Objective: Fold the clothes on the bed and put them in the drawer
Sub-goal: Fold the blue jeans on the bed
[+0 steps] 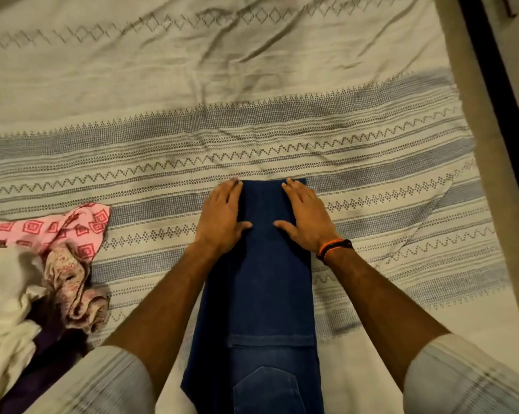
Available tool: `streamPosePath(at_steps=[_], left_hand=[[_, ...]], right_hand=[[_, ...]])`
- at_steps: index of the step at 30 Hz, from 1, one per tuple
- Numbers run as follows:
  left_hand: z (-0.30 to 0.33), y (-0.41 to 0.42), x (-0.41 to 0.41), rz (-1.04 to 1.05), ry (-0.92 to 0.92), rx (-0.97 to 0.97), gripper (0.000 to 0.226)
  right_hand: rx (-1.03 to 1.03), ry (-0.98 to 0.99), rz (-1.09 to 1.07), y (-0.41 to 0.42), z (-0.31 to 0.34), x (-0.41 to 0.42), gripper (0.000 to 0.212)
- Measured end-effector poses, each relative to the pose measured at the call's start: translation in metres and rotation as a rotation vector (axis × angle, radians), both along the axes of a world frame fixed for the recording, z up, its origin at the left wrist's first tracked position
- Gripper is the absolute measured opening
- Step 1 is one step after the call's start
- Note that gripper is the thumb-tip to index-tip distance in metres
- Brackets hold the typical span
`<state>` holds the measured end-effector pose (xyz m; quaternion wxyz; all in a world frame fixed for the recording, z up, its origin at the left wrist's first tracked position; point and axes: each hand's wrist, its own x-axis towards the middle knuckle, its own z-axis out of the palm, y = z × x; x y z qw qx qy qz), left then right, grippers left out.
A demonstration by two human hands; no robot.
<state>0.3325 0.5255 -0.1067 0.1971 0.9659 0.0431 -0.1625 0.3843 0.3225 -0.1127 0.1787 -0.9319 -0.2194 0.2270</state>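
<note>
Left hand: my left hand (222, 215) lies flat, fingers straight, pressing the far left edge of the jeans (261, 294).
Right hand: my right hand (304, 215) lies flat likewise on the far right edge, a wrist band (334, 248) behind it.
Jeans: folded lengthwise, a long blue strip running away from me.
Surface: patterned bedsheet (162, 85), wrinkled.
Left side: heap of unfolded clothes (43, 264), pink on top.

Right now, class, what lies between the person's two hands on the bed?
In the head view, only the blue jeans lie between the left hand and the right hand; both hands press flat on the folded denim, with nothing else in the gap.
</note>
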Motion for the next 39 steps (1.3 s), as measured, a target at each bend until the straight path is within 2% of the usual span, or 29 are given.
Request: streamPosePath(at_steps=[1, 3, 5, 8, 12, 18, 22, 25, 32, 39], left_hand=[[0.002, 0.002, 0.002, 0.125, -0.043, -0.043, 0.094], [0.004, 0.006, 0.013, 0.328, -0.010, -0.142, 0.085], [0.004, 0.010, 0.023, 0.401, 0.060, -0.176, 0.078], [0.002, 0.020, 0.040, 0.522, 0.148, -0.284, 0.065], [0.003, 0.029, 0.052, 0.624, 0.277, -0.371, 0.054], [0.026, 0.023, 0.032, 0.614, 0.225, -0.413, 0.032], [0.067, 0.011, -0.004, 0.592, 0.105, -0.443, 0.034], [0.104, 0.003, -0.038, 0.497, 0.067, -0.456, 0.031], [0.167, -0.021, -0.160, 0.271, 0.027, -0.328, 0.035], [0.170, -0.050, -0.289, 0.164, -0.001, -0.256, 0.032]], right_hand=[[0.058, -0.016, -0.102, 0.001, 0.002, 0.002, 0.083], [0.109, 0.035, -0.291, 0.005, 0.004, 0.010, 0.075], [0.119, 0.124, -0.416, 0.009, 0.002, 0.020, 0.071], [0.127, 0.186, -0.517, 0.009, 0.002, 0.039, 0.060], [0.130, 0.265, -0.537, 0.005, 0.013, 0.053, 0.037], [0.233, 0.305, -0.557, -0.008, 0.042, 0.035, 0.024], [0.308, 0.237, -0.535, -0.018, 0.079, 0.001, 0.029], [0.300, 0.208, -0.480, -0.028, 0.108, -0.032, 0.034], [0.252, 0.054, -0.288, -0.051, 0.171, -0.148, 0.034], [0.194, 0.037, -0.254, -0.081, 0.183, -0.274, 0.033]])
